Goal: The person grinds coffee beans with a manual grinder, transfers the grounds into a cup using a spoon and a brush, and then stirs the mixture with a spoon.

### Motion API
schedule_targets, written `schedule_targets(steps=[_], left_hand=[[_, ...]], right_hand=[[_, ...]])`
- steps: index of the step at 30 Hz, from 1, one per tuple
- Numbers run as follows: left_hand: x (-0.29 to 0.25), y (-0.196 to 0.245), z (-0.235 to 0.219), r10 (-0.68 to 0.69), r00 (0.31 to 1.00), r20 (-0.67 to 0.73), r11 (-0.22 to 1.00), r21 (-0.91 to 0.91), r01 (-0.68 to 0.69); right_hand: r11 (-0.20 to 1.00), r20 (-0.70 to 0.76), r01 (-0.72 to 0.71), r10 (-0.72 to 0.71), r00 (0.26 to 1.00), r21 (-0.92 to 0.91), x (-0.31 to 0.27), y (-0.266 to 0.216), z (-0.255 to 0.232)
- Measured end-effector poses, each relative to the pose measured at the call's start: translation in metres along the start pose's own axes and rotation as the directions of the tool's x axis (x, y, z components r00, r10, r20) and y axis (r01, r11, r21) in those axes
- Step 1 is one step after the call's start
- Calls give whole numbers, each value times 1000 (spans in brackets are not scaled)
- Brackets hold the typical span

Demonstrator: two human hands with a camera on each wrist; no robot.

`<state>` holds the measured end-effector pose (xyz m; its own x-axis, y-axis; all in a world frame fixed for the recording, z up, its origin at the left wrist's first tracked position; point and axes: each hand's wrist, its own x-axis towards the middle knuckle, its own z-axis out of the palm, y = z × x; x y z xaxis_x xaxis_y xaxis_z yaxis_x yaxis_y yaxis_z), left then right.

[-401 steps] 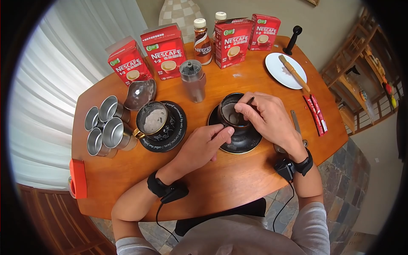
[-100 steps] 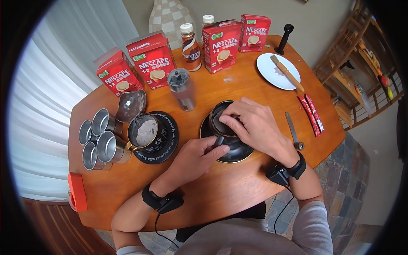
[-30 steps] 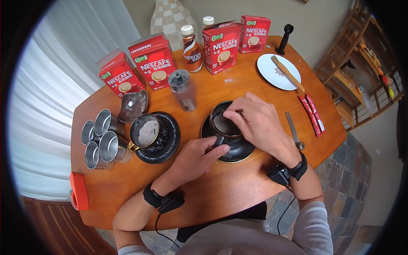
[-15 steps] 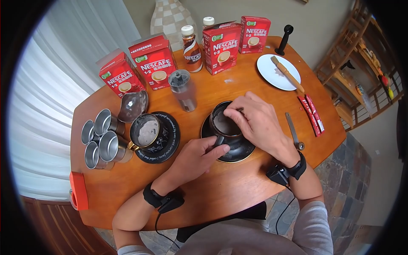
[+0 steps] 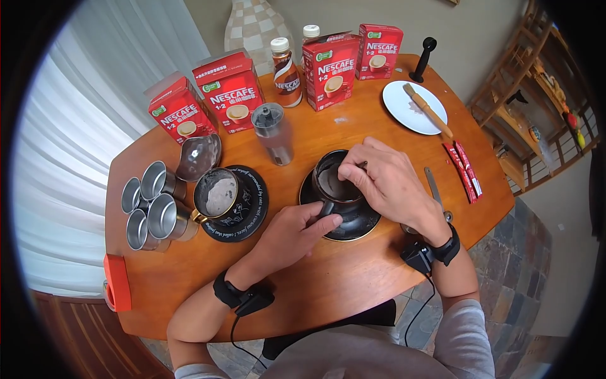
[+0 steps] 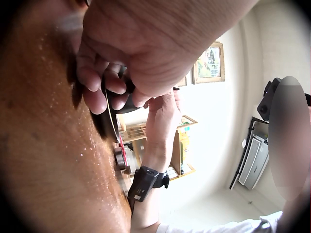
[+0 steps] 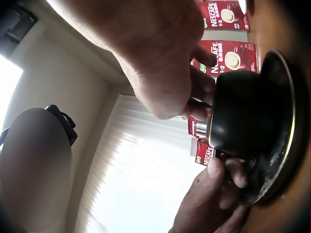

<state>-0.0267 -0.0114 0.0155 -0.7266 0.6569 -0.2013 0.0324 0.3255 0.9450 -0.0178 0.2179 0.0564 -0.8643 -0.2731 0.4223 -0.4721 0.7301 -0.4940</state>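
Observation:
A black cup (image 7: 238, 114) stands upright on a black, gold-rimmed saucer (image 5: 353, 231). My left hand (image 5: 297, 228) pinches the cup's handle (image 5: 327, 209) between thumb and fingers. Over the cup's mouth, my right hand (image 5: 388, 180) pinches a thin dark stick-like handle (image 5: 362, 165), whose lower end goes down into the cup, hidden by the fingers. Greyish contents show inside the cup. To the left, a second black cup (image 5: 197, 198) with a gold handle and pale powder in it sits on a round black lettered plate (image 5: 252, 218).
Several steel cups (image 5: 165, 218) and a glass bowl (image 5: 199, 158) stand left. A grinder (image 5: 273, 136), red Nescafe boxes (image 5: 228, 95) and bottles (image 5: 286, 76) line the back. Right are a white plate (image 5: 394, 98) with a brush (image 5: 429, 110), red sachets (image 5: 464, 170) and a metal measuring spoon (image 5: 432, 183).
The right hand shifts slightly right over the cup, its wrist now covering part of the measuring spoon. The left hand keeps its hold on the cup's handle throughout.

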Motion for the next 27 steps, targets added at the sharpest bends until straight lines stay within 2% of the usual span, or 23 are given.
schedule_targets(steps=[5,11,17,20,23,26,27], left_hand=[[1,0,0,-6,1000,2,1000,-4,6],[0,0,0,1,1000,5,1000,5,-1],[0,0,0,-3,1000,-3,1000,-3,3],[0,2,0,-15,1000,2,1000,6,15],[0,1,0,-5,1000,-3,1000,6,5],[0,0,0,-12,1000,0,1000,14,12],[1,0,0,-11,1000,1,1000,9,11]], right_hand=[[999,-8,5,-5,1000,-53,1,0,0],[1000,3,6,-6,1000,-11,1,0,2],[1000,92,3,-4,996,11,2,-2,-4],[999,-10,38,-38,999,-11,1,3,4],[999,0,26,-26,1000,-29,0,2,5],[999,86,13,-9,996,-42,1,-4,-2],[999,67,26,-24,997,-32,1,-3,0]])
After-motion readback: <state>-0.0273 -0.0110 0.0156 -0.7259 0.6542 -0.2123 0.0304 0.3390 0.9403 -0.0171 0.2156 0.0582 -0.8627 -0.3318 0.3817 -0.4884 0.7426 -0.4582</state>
